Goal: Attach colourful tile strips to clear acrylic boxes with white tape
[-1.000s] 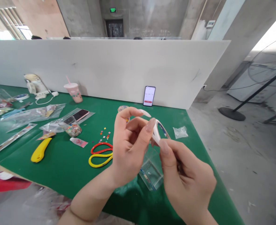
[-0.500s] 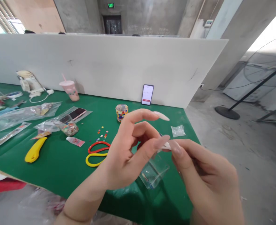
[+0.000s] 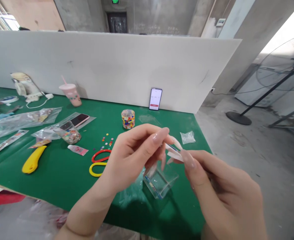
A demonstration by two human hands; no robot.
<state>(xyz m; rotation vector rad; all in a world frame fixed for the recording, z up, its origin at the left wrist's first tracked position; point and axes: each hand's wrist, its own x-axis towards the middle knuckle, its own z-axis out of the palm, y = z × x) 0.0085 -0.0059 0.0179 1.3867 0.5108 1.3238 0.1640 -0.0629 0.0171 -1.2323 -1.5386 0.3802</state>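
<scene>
Over the green table [image 3: 62, 173], my two hands meet around a thin white pair of tweezers [image 3: 174, 152]. My right hand [image 3: 219, 190] pinches its near end between thumb and forefinger. My left hand [image 3: 134, 155] closes thumb and fingers on its far end. Directly under them a clear square plastic box [image 3: 159, 180] stands on the table, and my left fingers hang just above its rim.
Red and yellow scissors [image 3: 99, 162], loose coloured tiles [image 3: 107, 140], a glue tube [image 3: 78, 150] and a yellow knife [image 3: 34, 159] lie to the left. A tile-covered cup [image 3: 128, 119], a propped phone [image 3: 155, 99] and a small clear bag [image 3: 187, 137] sit behind. The table's right edge drops to concrete floor.
Both hands came down from chest height toward the clear box. The tweezers turned from upright to nearly flat, and the tile-covered cup came into sight behind them.
</scene>
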